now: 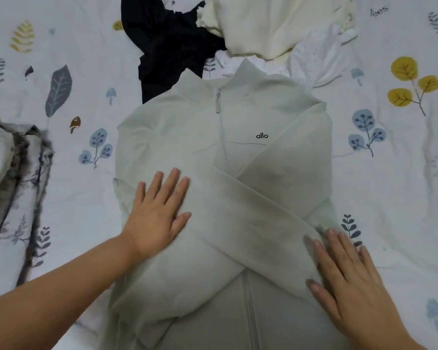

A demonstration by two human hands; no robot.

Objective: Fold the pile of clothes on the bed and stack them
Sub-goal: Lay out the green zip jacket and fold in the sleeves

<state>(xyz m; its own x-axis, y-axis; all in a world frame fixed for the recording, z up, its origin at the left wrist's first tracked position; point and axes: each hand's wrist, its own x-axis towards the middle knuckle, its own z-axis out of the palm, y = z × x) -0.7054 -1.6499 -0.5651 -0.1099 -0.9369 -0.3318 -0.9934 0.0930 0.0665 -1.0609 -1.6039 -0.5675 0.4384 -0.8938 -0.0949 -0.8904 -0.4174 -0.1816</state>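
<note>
A pale green zip jacket lies front up in the middle of the bed, collar away from me, both sleeves folded across its front in an X. My left hand rests flat with straight fingers on the left part of the jacket. My right hand lies flat on the cuff end of a sleeve at the jacket's lower right. Beyond the collar lie unfolded clothes: a black garment, a cream garment and a white dotted one.
The bed sheet is white with printed leaves and mushrooms. A bundle of grey and white patterned fabric sits at the left edge of view.
</note>
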